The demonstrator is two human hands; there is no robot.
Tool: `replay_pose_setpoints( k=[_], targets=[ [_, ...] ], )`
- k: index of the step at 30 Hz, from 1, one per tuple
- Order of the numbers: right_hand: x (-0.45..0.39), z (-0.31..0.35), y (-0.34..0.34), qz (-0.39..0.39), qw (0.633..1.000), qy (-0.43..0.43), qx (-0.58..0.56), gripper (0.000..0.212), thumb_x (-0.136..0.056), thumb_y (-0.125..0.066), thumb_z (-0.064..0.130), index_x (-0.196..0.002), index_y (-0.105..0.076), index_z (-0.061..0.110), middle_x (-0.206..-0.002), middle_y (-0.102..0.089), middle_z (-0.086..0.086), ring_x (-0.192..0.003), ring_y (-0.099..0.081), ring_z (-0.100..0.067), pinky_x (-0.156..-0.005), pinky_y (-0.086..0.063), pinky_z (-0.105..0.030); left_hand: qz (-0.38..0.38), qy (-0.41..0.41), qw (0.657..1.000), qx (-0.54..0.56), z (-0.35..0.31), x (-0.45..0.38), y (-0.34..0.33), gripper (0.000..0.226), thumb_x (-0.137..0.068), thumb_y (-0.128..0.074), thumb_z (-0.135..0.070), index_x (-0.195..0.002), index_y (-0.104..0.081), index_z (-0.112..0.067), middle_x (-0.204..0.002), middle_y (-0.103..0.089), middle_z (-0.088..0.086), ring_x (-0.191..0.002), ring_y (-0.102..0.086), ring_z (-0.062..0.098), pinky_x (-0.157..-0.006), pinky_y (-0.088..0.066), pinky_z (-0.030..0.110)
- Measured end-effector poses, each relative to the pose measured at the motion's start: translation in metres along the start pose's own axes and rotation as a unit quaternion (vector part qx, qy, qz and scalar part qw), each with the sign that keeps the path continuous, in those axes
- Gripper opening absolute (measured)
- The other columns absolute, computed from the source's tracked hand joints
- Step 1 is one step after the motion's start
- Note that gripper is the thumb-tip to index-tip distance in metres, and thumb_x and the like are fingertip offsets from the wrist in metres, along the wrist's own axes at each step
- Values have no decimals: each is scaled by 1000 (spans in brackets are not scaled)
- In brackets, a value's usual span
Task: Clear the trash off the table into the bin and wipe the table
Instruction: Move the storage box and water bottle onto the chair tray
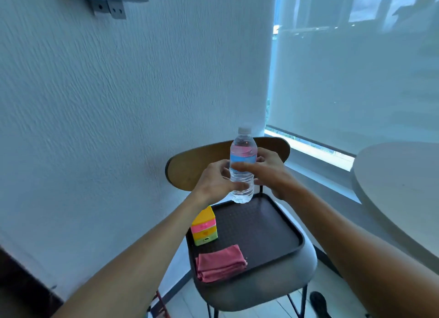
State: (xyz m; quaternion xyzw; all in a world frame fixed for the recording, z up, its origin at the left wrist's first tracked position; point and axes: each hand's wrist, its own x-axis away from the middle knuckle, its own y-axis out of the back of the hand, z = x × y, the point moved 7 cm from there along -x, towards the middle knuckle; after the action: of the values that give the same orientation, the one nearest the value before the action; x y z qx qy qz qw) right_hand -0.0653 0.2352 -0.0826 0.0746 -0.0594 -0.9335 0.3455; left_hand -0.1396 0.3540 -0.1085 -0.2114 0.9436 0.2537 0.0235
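- Bottle [242, 165]: clear plastic, white cap, held upright above the far edge of the tray; its blue label band carries no writing that can be read.
- Left hand [215, 183]: fingers curled round the lower part of the bottle from the left, gripping it.
- Right hand [268, 172]: thumb across the front of the bottle at label height, fingers wrapped behind, gripping it.
- Tray [280, 227]: dark, textured, with a raised rim, resting on the chair's seat.
- Cloth [221, 263]: pink, folded, lying at the near left corner of the tray.
- Box [204, 226]: yellow, pink and green bands, standing at the left edge of the tray; small marks on its face are too blurred to read.
- Chair [261, 286]: grey seat, brown curved back, dark legs, beside the white wall.
- Table [399, 187]: pale, rounded edge, at right, apart from the chair.
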Motion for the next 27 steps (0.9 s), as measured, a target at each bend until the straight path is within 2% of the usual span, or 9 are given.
replay_pose_setpoints(
  k=[5, 10, 15, 17, 20, 24, 26, 27],
  targets=[
    [-16, -45, -28, 28, 999, -31, 25, 35, -70, -84, 14, -102, -68, 14, -89, -73, -3, -81, -72, -14, -75, -58, -32, -28, 44, 999, -9, 51, 6, -2, 51, -60, -89, -31, -107, -68, -26, -96, -72, -4, -87, -68, 14, -80, -58, 39],
    [-39, -94, -44, 58, 996, -62, 31, 41, -69, -85, 14, -105, -65, 13, -90, -72, -1, -80, -71, -11, -70, -55, -24, -33, 91, 995, -9, 95, -1, -16, 52, -64, -89, -18, -111, -67, -22, -95, -69, -9, -79, -63, 3, -65, -49, 16],
    [-72, -150, -47, 73, 991, -87, 70, 44, -60, -85, 23, -100, -67, 17, -89, -74, -3, -81, -72, -15, -79, -59, -36, -38, 147, 988, -22, 141, -24, -37, 48, -59, -90, -15, -101, -66, -19, -80, -65, -14, -60, -58, -6, -55, -42, 10],
    [-85, -169, -47, 82, 989, -94, 84, 41, -61, -84, 22, -98, -67, 19, -89, -73, -2, -81, -71, -14, -78, -59, -35, -38, 171, 984, -29, 156, -35, -45, 49, -59, -90, -16, -102, -65, -18, -84, -68, -12, -66, -62, -5, -57, -44, 12],
    [-102, -195, -48, 92, 985, -114, 89, 42, -58, -85, 23, -96, -67, 19, -88, -73, -1, -81, -71, -14, -78, -59, -36, -38, 196, 979, -50, 176, -49, -56, 53, -58, -89, -20, -106, -66, -19, -95, -73, -8, -82, -68, 10, -65, -51, 20],
    [-121, -226, -54, 108, 982, -127, 91, 46, -55, -86, 24, -96, -67, 20, -89, -73, 2, -83, -70, -14, -80, -58, -38, -36, 224, 970, -90, 196, -61, -62, 42, -65, -84, -22, -102, -65, -18, -89, -68, -8, -81, -64, 13, -63, -47, 20],
    [-129, -241, -60, 120, 980, -126, 97, 44, -59, -86, 18, -99, -67, 18, -90, -73, 2, -83, -69, -12, -79, -58, -34, -54, 236, 963, -118, 203, -63, -58, 40, -67, -84, -20, -103, -66, -17, -89, -67, -6, -81, -61, 13, -64, -47, 22],
    [-132, -247, -62, 124, 979, -127, 102, 44, -62, -86, 16, -101, -67, 17, -92, -72, 3, -83, -69, -10, -76, -58, -28, -69, 229, 961, -135, 205, -65, -54, 41, -67, -82, -18, -105, -67, -17, -93, -69, -4, -86, -63, 15, -69, -50, 26]
  ],
)
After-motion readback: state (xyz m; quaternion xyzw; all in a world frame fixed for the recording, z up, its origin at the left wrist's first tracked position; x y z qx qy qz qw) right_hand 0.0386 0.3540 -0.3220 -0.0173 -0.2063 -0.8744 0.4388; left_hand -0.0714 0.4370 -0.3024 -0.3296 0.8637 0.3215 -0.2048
